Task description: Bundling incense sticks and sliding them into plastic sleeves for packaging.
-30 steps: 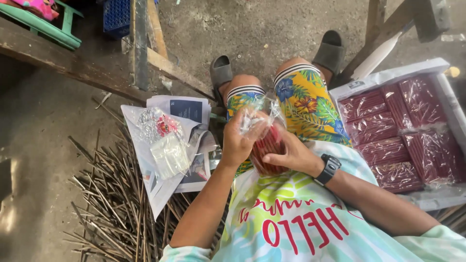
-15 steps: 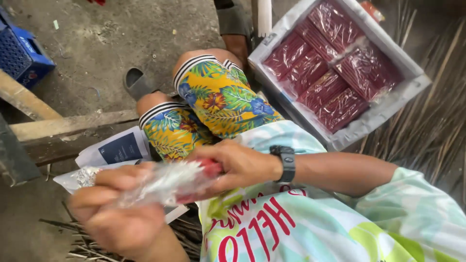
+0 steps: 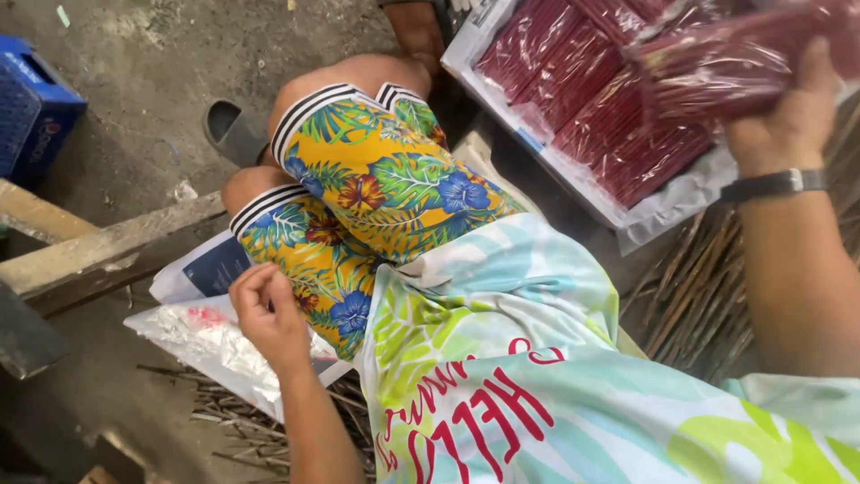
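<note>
Down on the dirty floor, my right hand [image 3: 788,116] now grips the red packet [image 3: 726,67] over the white box [image 3: 537,148], while my left hand [image 3: 269,314], fingers curled and empty, went back to the clear bags [image 3: 215,345].

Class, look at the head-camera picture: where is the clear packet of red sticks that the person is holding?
The packet of red sticks is at upper right, gripped by the right hand above the white tray of similar packets.

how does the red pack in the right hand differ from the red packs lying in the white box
The held red pack is lifted above the white box in the right hand; the boxed red packs lie flat, packed side by side. The held one looks blurred, the boxed ones sharp. Both are dark red in clear, shiny wrapping.
</note>
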